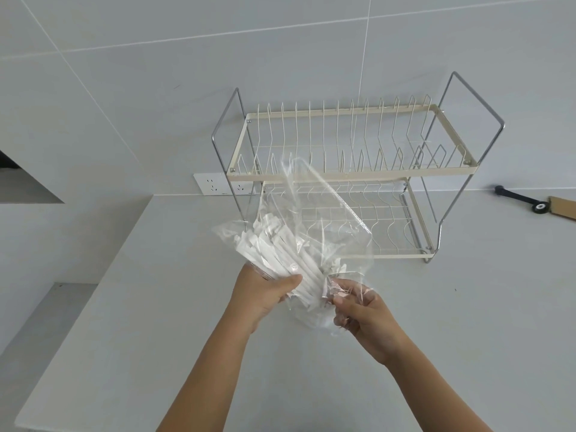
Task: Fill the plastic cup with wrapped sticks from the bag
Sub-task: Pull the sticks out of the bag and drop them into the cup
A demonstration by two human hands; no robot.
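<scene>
A clear plastic bag (324, 213) is held up over the white counter (156, 307), its open film end rising in front of the rack. A bundle of white wrapped sticks (280, 247) lies inside it, slanting up to the left. My left hand (265, 294) grips the lower part of the bundle, thumb across the sticks. My right hand (361, 313) pinches the crumpled film at the bag's lower right. Clear plastic bunches between the two hands; I cannot make out a plastic cup apart from it.
A two-tier wire dish rack (352, 169) stands behind the bag against the tiled wall. A wall socket (215, 183) sits to its left. At far right lie a black-handled tool (519, 199) and a cardboard piece (564, 207). The counter's edge drops off at left.
</scene>
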